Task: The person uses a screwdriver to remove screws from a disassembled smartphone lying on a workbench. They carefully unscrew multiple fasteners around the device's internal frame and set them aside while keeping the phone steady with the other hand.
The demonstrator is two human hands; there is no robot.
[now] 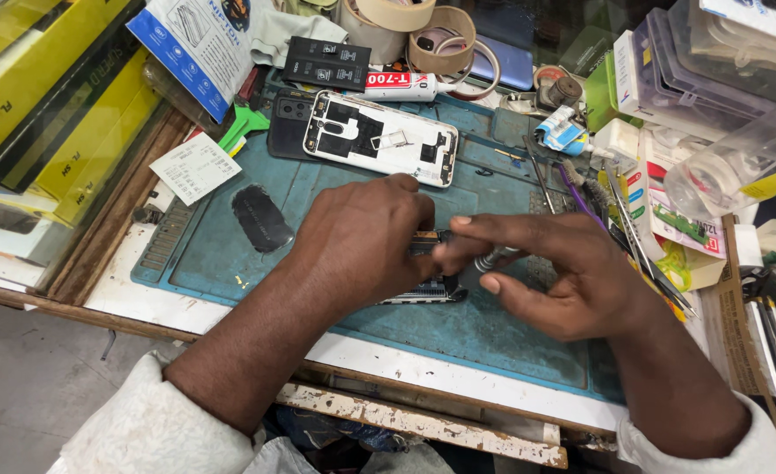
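Blue mat [493, 342], hands [366, 241] gripping phone [427, 285]

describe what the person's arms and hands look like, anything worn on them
Both hands are bare: the left hand and right hand show no gloves, rings or watch. Each arm wears a white sleeve pushed up toward the elbow, leaving the forearm uncovered: left sleeve, right sleeve. Nails are short.

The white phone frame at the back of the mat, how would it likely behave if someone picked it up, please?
The white phone frame looks thin and hollowed out, so probably light and slightly flexible. Its exposed parts suggest it is fragile. It lies flat on the mat, so it should slide rather than roll.
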